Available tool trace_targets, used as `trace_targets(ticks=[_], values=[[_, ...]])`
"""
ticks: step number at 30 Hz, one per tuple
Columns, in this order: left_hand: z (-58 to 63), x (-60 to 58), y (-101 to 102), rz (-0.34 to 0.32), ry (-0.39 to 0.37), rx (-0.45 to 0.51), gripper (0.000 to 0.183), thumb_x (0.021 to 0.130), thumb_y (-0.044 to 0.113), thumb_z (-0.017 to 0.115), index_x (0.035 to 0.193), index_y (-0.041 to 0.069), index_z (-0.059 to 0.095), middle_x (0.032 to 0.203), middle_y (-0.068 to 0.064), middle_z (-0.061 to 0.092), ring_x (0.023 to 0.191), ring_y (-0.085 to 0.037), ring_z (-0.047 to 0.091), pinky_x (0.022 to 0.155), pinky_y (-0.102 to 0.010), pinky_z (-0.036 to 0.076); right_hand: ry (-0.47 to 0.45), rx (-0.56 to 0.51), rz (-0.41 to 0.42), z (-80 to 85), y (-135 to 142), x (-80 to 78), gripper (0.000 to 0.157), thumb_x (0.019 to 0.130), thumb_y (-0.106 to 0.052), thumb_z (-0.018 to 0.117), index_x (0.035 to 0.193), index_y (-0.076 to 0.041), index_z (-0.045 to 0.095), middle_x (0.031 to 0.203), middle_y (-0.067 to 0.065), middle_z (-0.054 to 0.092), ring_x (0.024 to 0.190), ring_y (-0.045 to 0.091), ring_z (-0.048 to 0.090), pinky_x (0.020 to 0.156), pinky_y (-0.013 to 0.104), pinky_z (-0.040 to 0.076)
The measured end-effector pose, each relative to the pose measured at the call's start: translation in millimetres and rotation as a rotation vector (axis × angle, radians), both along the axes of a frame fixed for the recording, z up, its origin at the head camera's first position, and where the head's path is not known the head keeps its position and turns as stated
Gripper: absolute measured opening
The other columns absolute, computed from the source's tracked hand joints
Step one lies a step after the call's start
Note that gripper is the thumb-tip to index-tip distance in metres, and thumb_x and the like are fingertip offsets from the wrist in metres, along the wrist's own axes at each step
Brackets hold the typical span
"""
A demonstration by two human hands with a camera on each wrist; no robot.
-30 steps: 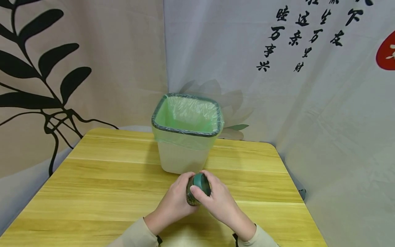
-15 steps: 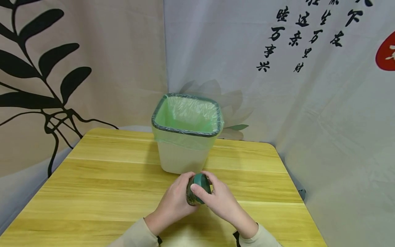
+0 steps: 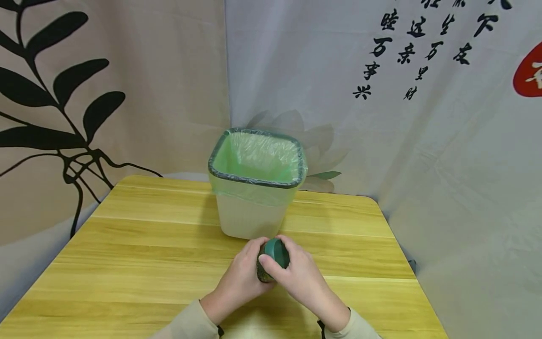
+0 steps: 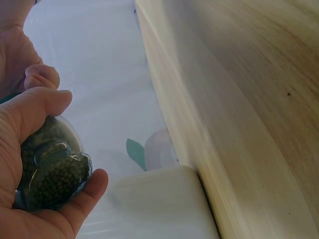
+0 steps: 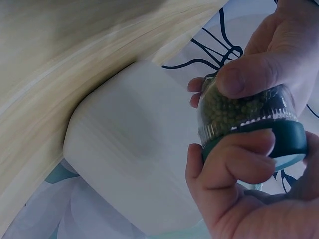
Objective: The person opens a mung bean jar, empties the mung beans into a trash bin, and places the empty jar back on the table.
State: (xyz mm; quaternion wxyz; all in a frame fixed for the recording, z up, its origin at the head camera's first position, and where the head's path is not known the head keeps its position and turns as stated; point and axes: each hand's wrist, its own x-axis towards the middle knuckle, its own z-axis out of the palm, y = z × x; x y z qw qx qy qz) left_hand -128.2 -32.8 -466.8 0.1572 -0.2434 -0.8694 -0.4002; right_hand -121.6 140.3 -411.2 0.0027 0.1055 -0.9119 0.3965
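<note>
A small clear jar [image 5: 224, 107] full of small green, round grains is held between both hands, just in front of the bin. My left hand [image 3: 237, 273] grips the jar's see-through body, whose rounded end shows past the fingers in the left wrist view. On its dark green lid [image 3: 276, 250] is my right hand [image 3: 302, 273], with the thumb on the near side and fingers around the far side. In the right wrist view the lid sits against the jar's ribbed edge. Much of the lid is hidden by the right fingers.
A pale waste bin [image 3: 251, 216] with a green bag lining and a dark rim stands upright beyond the hands. It rests on the wood-grain table [image 3: 161, 263]. Cloth backdrops [image 3: 169, 84] with printed leaves and writing hang behind and at the sides.
Both hands stay at the jar in nearly the same place. The right wrist has shifted slightly right, then back left, and its thumb lies a touch further left on the lid.
</note>
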Motion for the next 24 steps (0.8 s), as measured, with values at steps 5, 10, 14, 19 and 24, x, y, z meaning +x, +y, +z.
trace_targets(ticks=[5, 10, 14, 19, 24], values=[[1.2, 0.5, 0.2, 0.002, -0.016, 0.006, 0.089, 0.064, 0.008, 0.099, 0.14, -0.001, 0.053, 0.127, -0.011, 0.066, 0.11, -0.025, 0.07, 0.091, -0.045, 0.064, 0.017, 0.007, 0.005, 0.4, -0.4, 1.2, 0.059, 0.096, -0.062, 0.07, 0.135, -0.018, 0.064, 0.117, 0.003, 0.074, 0.09, 0.015, 0.067, 0.067, 0.027, 0.056], [0.4, 0.3, -0.5, -0.003, -0.013, 0.016, 0.09, 0.062, 0.01, 0.1, 0.139, 0.003, 0.055, 0.126, -0.008, 0.068, 0.108, -0.022, 0.07, 0.09, -0.042, 0.064, 0.043, 0.029, 0.008, 0.0, -0.9, 2.1, 0.059, 0.096, -0.062, 0.07, 0.134, -0.017, 0.064, 0.117, 0.004, 0.073, 0.091, 0.015, 0.066, 0.067, 0.027, 0.056], [-1.4, -0.2, -0.2, 0.013, 0.018, 0.007, 0.09, 0.06, 0.013, 0.101, 0.138, 0.007, 0.057, 0.124, -0.006, 0.07, 0.105, -0.02, 0.07, 0.087, -0.041, 0.064, 0.072, 0.066, 0.0, -0.2, -2.1, 2.9, 0.063, 0.095, -0.062, 0.07, 0.135, -0.014, 0.064, 0.118, 0.007, 0.073, 0.092, 0.016, 0.067, 0.068, 0.027, 0.056], [-2.7, -0.3, 1.4, 0.007, -0.004, 0.022, 0.089, 0.06, 0.008, 0.098, 0.137, 0.005, 0.056, 0.123, -0.007, 0.069, 0.104, -0.02, 0.07, 0.087, -0.041, 0.064, 0.082, 0.101, -0.018, -0.5, -3.7, 4.3, 0.065, 0.094, -0.061, 0.071, 0.137, -0.013, 0.063, 0.123, 0.01, 0.073, 0.094, 0.017, 0.068, 0.068, 0.027, 0.056], [-2.5, 0.7, 1.5, 0.01, -0.06, 0.02, 0.089, 0.061, 0.006, 0.097, 0.139, 0.002, 0.054, 0.123, -0.009, 0.069, 0.104, -0.021, 0.07, 0.086, -0.041, 0.064, 0.094, 0.106, -0.017, -0.3, -4.4, 4.6, 0.065, 0.094, -0.061, 0.071, 0.137, -0.012, 0.064, 0.124, 0.011, 0.073, 0.094, 0.018, 0.068, 0.067, 0.027, 0.056]])
